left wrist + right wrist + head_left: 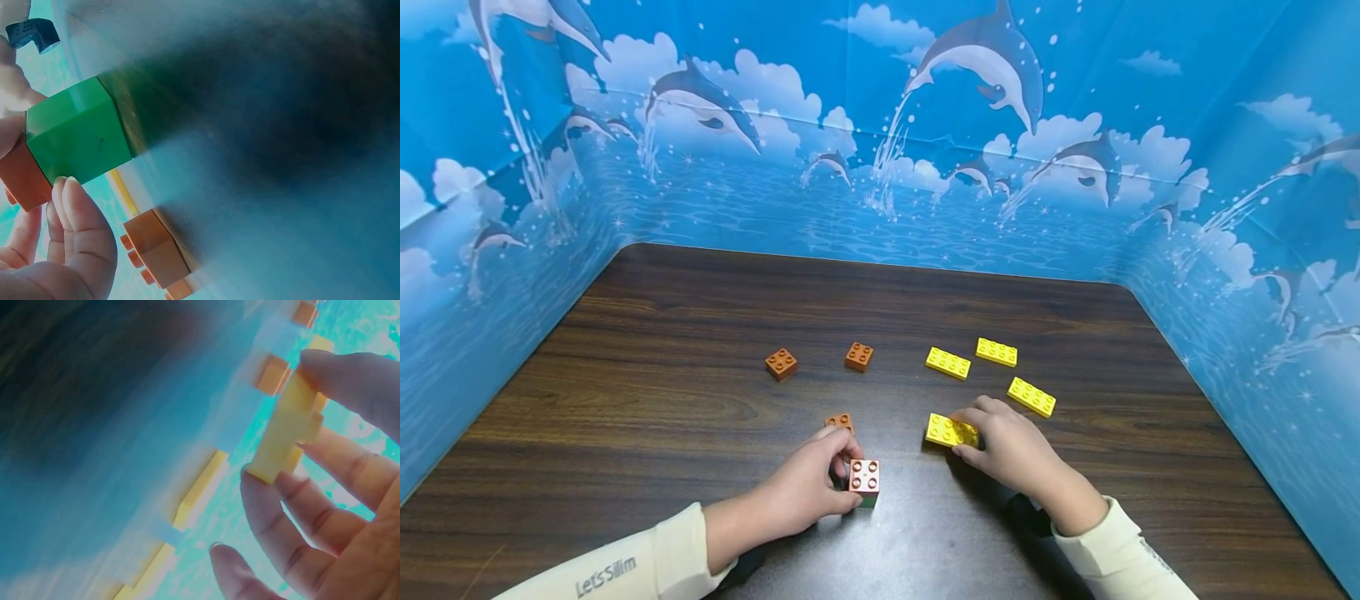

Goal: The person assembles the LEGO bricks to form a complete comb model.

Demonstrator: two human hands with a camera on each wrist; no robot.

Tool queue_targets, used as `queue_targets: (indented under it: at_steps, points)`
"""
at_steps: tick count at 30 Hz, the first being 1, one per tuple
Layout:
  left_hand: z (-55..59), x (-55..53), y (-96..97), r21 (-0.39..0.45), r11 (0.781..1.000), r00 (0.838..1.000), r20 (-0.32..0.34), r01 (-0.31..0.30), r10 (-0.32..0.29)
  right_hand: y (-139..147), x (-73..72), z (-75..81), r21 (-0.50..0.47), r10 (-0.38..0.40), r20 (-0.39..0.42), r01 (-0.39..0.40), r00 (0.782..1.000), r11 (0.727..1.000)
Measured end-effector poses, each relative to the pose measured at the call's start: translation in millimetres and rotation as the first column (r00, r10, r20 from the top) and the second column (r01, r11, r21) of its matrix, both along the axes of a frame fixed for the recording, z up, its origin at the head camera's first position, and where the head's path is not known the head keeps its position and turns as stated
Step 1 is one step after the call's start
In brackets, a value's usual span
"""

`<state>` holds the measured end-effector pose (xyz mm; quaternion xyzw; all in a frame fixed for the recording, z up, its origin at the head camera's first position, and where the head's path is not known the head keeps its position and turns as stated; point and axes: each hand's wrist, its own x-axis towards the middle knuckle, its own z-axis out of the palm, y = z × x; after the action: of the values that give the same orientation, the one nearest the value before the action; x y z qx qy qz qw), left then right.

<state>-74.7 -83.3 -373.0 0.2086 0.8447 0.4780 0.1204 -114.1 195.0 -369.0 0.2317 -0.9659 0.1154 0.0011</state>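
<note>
1. Bricks stacked in two, a brown-topped one (864,477) over a green one (868,502), sit at the near middle of the table (662,400); studs face up.
2. Left hand (808,479) grasps this stack by its left side, thumb nearer the body and fingers on the far side; whether the green base touches the wood, I cannot tell.
3. Right hand (1011,450) pinches a yellow brick (938,428) between thumb and fingers; the brick is right of the stack, apart from it, and just off the tabletop.
4. Near brown brick (839,422) lies just beyond the left fingers, partly hidden by them; two far brown bricks (782,363) lie farther back, apart from each other.
5. Three yellow bricks (948,363) lie flat beyond the right hand; none touch.
6. Pale sleeves (681,550) cover both forearms, the left one lettered; a blue curtain (790,183) printed with dolphins and clouds surrounds the far and side edges.
</note>
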Motion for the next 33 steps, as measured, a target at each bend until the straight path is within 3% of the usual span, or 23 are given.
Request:
queue_targets:
  at_steps: [8,15,33]
  points:
    - [-0.8,0.1,-0.1,0.002,1.0,1.0,-0.002,0.002,-0.002,-10.5,5.3,4.9,-0.026,0.066,-0.055,-0.067,0.996,0.997]
    - [-1.0,0.2,-0.1,0.001,1.0,1.0,-0.009,0.0,0.0,-20.0,9.9,12.4,-0.076,0.112,-0.057,-0.117,0.992,0.99]
    - [0.0,0.9,0.1,0.003,1.0,1.0,-0.006,0.003,-0.003,-35.3,26.7,29.8,-0.194,0.253,-0.061,-0.26,0.965,0.946]
